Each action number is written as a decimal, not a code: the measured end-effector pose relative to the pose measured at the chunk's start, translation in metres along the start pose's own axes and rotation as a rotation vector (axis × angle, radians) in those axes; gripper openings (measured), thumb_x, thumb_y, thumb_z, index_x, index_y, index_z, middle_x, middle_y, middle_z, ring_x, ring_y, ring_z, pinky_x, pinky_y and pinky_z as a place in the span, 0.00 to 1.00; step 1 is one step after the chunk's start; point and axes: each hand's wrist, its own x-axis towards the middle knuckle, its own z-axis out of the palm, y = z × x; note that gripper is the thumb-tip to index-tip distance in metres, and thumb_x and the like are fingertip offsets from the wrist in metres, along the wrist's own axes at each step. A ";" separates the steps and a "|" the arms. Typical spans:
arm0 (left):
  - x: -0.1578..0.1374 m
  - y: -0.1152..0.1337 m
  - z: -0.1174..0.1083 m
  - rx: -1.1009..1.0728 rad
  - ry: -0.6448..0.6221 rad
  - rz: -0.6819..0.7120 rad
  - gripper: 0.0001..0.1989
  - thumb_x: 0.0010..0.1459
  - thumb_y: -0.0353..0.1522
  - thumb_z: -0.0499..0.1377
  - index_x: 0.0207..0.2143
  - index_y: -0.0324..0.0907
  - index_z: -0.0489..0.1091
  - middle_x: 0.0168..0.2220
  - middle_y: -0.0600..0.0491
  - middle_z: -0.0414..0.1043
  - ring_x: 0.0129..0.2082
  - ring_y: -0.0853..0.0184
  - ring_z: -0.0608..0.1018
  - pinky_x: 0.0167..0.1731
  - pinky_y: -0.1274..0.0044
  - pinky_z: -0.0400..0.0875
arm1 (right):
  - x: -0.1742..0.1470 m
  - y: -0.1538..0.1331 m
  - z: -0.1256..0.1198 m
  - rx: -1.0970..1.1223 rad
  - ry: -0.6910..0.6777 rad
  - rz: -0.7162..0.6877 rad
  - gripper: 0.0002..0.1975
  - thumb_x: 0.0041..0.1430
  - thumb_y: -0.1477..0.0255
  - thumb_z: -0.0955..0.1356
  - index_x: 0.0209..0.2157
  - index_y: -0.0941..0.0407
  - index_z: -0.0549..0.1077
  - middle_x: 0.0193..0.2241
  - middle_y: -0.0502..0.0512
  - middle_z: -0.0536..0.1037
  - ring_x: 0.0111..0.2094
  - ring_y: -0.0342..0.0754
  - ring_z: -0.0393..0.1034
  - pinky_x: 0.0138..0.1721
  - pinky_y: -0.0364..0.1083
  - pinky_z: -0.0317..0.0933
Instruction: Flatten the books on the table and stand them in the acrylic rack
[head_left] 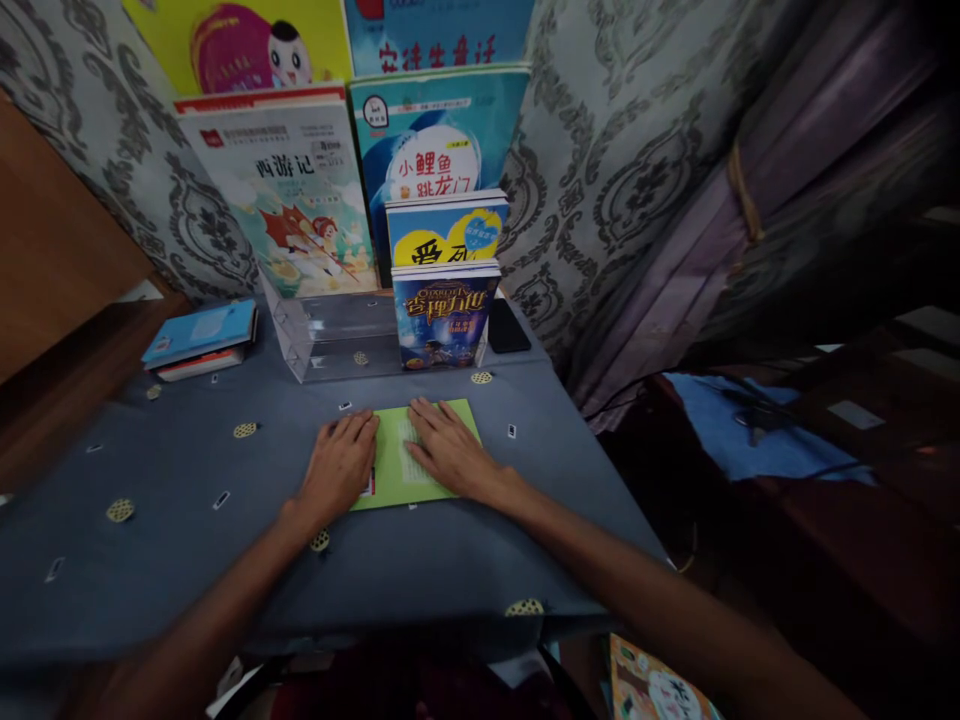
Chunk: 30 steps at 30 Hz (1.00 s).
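A grey patterned cloth covered the bench (187,560). Both hands, left hand (339,470) and right hand (450,452), lay flat with released fingers on the thin green booklet (394,470), seemingly pressing; even pressure would keep it still.

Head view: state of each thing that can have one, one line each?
green book: closed, flat on the table, back cover up
left hand: open, palm down on the green book's left edge
right hand: open, palm down on the green book
clear display rack: front tiers bare at left, books upright in it
dark blue book: closed, upright in the rack
blue book stack: closed, lying flat
black phone: screen dark
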 end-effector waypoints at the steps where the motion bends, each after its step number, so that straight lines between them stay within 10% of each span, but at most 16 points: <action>1: 0.000 0.000 0.000 0.000 -0.002 -0.002 0.20 0.70 0.29 0.46 0.58 0.39 0.68 0.60 0.40 0.69 0.59 0.54 0.71 0.55 0.60 0.65 | -0.003 0.004 -0.003 -0.003 0.003 0.012 0.26 0.69 0.67 0.62 0.63 0.65 0.64 0.64 0.73 0.65 0.68 0.60 0.55 0.67 0.64 0.50; 19: 0.012 0.020 0.010 -0.165 -0.089 0.164 0.23 0.73 0.37 0.42 0.64 0.40 0.61 0.65 0.41 0.63 0.67 0.58 0.64 0.66 0.52 0.50 | -0.022 0.023 -0.009 -0.040 0.032 0.120 0.25 0.69 0.68 0.59 0.64 0.62 0.64 0.65 0.69 0.64 0.68 0.59 0.54 0.66 0.65 0.48; 30: -0.005 -0.045 0.002 -0.231 -0.089 -0.030 0.23 0.68 0.29 0.45 0.61 0.42 0.66 0.64 0.46 0.66 0.64 0.59 0.69 0.64 0.58 0.58 | -0.023 0.022 -0.010 -0.079 0.006 0.137 0.26 0.70 0.66 0.58 0.65 0.60 0.62 0.66 0.68 0.62 0.68 0.60 0.53 0.66 0.66 0.45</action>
